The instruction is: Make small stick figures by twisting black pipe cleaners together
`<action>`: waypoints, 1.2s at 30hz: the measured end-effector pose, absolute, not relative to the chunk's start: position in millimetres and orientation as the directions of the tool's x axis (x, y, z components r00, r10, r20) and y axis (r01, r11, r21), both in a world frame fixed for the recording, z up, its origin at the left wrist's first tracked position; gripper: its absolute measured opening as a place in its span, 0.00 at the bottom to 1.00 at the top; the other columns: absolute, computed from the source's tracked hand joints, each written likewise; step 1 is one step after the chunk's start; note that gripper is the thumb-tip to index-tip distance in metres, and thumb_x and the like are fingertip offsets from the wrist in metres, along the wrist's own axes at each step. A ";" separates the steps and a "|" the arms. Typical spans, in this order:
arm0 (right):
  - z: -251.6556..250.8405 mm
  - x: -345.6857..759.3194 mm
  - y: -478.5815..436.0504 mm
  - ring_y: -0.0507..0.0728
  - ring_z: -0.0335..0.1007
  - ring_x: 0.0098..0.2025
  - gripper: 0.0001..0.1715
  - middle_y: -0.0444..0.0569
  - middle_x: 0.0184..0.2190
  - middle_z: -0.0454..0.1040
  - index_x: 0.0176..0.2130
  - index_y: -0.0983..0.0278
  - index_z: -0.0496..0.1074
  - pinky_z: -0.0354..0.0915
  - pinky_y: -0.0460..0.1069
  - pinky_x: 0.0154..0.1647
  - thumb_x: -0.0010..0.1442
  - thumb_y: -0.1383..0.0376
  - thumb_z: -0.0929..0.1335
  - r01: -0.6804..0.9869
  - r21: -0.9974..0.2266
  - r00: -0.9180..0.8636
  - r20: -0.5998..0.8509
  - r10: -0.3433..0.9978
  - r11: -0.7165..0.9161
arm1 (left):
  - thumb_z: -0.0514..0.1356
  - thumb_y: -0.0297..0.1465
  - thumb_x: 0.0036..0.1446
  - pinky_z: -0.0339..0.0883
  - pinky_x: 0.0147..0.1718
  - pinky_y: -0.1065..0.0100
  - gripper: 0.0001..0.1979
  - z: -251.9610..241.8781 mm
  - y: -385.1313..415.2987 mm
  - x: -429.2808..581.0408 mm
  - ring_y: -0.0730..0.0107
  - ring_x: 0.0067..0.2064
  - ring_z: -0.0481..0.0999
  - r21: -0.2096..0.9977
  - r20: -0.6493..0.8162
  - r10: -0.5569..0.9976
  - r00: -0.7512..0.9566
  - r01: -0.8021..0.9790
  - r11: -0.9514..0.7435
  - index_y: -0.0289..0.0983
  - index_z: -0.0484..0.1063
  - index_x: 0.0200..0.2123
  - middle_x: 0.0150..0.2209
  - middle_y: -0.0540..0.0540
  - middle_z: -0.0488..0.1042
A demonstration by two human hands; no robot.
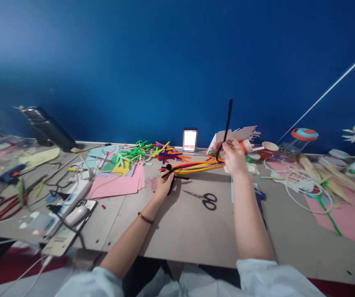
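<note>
While holding a bunch (pixel 198 166) of bright fuzzy sticks in the left hand (pixel 164 184), pinching a black stick (pixel 228 119) in the right hand (pixel 233 155), all near the middle of the head view. With the left hand, closed around the left end of the bunch, by a black knob (pixel 168 167). With the right hand, closed on the black stick by the fingertips.

As for the bunch, stretching the long way from left to right, rising just a bit toward the right. Nearer to the left hand at the knob end, and nearer to the right hand at the far end. Cannot tell if touched by the right hand too.

As for the black stick, pointing almost straight up from the right hand, leaning a little right at the top. Going down and left below the fingers, to meet or pass the right part of the bunch; cannot tell which. So, set across the bunch and not along it. From the left hand, found up and to the right, well apart.

Look just below the bunch for scissors (pixel 201 196), flat on the table (pixel 177 233). Look left of the left hand for pink paper (pixel 112 187), and right of the right hand for a cup (pixel 270 147).
</note>
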State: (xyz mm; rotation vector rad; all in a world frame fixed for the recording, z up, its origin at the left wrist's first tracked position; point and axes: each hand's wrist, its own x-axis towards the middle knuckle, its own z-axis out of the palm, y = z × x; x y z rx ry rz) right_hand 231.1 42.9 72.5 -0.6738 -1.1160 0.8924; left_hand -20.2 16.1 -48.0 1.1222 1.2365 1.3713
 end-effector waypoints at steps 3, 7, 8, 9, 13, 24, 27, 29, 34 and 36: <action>78.7 231.3 41.2 0.52 0.72 0.30 0.15 0.42 0.29 0.77 0.34 0.59 0.65 0.69 0.51 0.39 0.50 0.58 0.73 -0.308 -0.781 0.235 0.491 0.839 0.543 | 0.64 0.38 0.47 0.69 0.42 0.62 0.15 -45.6 15.3 -21.4 0.60 0.40 0.77 0.997 -0.014 0.992 -0.123 -0.080 0.004 0.35 0.75 0.37 0.35 0.43 0.79; 81.0 232.7 42.0 0.52 0.72 0.29 0.16 0.42 0.30 0.77 0.33 0.60 0.64 0.69 0.51 0.37 0.49 0.58 0.73 -0.337 -0.750 0.307 0.483 0.820 0.568 | 0.66 0.36 0.45 0.70 0.42 0.62 0.13 -45.4 16.2 -20.3 0.59 0.41 0.78 0.998 -0.022 0.994 -0.108 -0.058 0.016 0.35 0.77 0.34 0.35 0.43 0.79; 81.6 233.5 42.1 0.52 0.72 0.30 0.17 0.43 0.31 0.77 0.34 0.60 0.63 0.69 0.51 0.38 0.50 0.58 0.73 -0.343 -0.747 0.321 0.477 0.818 0.570 | 0.66 0.35 0.45 0.69 0.43 0.62 0.13 -46.0 16.6 -19.9 0.59 0.42 0.78 0.999 -0.019 0.993 -0.114 -0.052 0.014 0.35 0.77 0.35 0.36 0.43 0.79; 82.4 234.4 42.0 0.52 0.73 0.32 0.16 0.43 0.32 0.77 0.34 0.59 0.63 0.69 0.51 0.39 0.50 0.58 0.73 -0.341 -0.743 0.339 0.474 0.812 0.576 | 0.65 0.35 0.46 0.69 0.44 0.61 0.13 -46.8 17.1 -19.5 0.58 0.43 0.78 0.999 -0.016 0.993 -0.118 -0.046 0.010 0.35 0.76 0.36 0.37 0.43 0.79; 87.8 240.1 40.1 0.52 0.74 0.37 0.13 0.42 0.35 0.77 0.34 0.59 0.62 0.68 0.52 0.43 0.52 0.59 0.71 -0.291 -0.719 0.449 0.480 0.754 0.631 | 0.64 0.34 0.47 0.65 0.50 0.59 0.13 -50.1 19.4 -18.8 0.57 0.48 0.76 1.000 0.021 0.992 -0.122 0.000 -0.021 0.36 0.76 0.38 0.42 0.41 0.78; 121.6 286.1 -4.6 0.51 0.67 0.28 0.02 0.39 0.31 0.70 0.30 0.54 0.67 0.67 0.48 0.27 0.56 0.61 0.66 -0.296 -0.629 0.523 0.523 0.673 0.719 | 0.64 0.33 0.47 0.63 0.53 0.59 0.14 -57.1 22.3 -19.0 0.58 0.50 0.74 0.995 0.100 0.987 -0.127 0.020 -0.098 0.35 0.76 0.39 0.46 0.39 0.77; 116.7 286.3 -2.1 0.47 0.51 0.15 0.06 0.36 0.21 0.64 0.33 0.55 0.68 0.54 0.44 0.14 0.52 0.62 0.69 -0.216 -0.819 0.369 0.436 0.821 0.532 | 0.65 0.35 0.46 0.67 0.48 0.61 0.15 -53.9 19.7 -18.2 0.60 0.44 0.77 0.998 0.066 0.978 -0.196 0.002 -0.067 0.33 0.75 0.37 0.43 0.39 0.77; 103.9 273.7 8.8 0.46 0.51 0.14 0.10 0.36 0.19 0.65 0.35 0.58 0.70 0.53 0.43 0.15 0.50 0.61 0.71 -0.032 -0.931 0.269 0.341 0.901 0.362 | 0.65 0.36 0.46 0.68 0.43 0.63 0.15 -50.9 18.2 -18.8 0.61 0.41 0.77 0.998 0.060 0.966 -0.253 -0.009 -0.065 0.33 0.75 0.36 0.39 0.40 0.78; 49.6 209.0 44.2 0.58 0.72 0.35 0.17 0.49 0.33 0.77 0.38 0.63 0.75 0.67 0.52 0.39 0.46 0.60 0.74 0.498 -0.840 -0.056 0.218 0.974 0.216 | 0.63 0.38 0.47 0.68 0.35 0.66 0.12 -37.8 11.2 -20.4 0.64 0.34 0.76 0.989 0.145 0.962 -0.232 0.060 -0.135 0.35 0.76 0.32 0.31 0.44 0.77; 27.1 181.3 51.2 0.62 0.72 0.44 0.21 0.52 0.42 0.76 0.43 0.61 0.75 0.65 0.54 0.46 0.46 0.64 0.73 0.584 -0.766 -0.180 0.199 0.963 0.268 | 0.62 0.37 0.49 0.68 0.33 0.67 0.10 -31.3 5.6 -19.7 0.65 0.33 0.75 0.968 0.229 0.961 -0.155 0.143 -0.208 0.36 0.76 0.29 0.30 0.45 0.77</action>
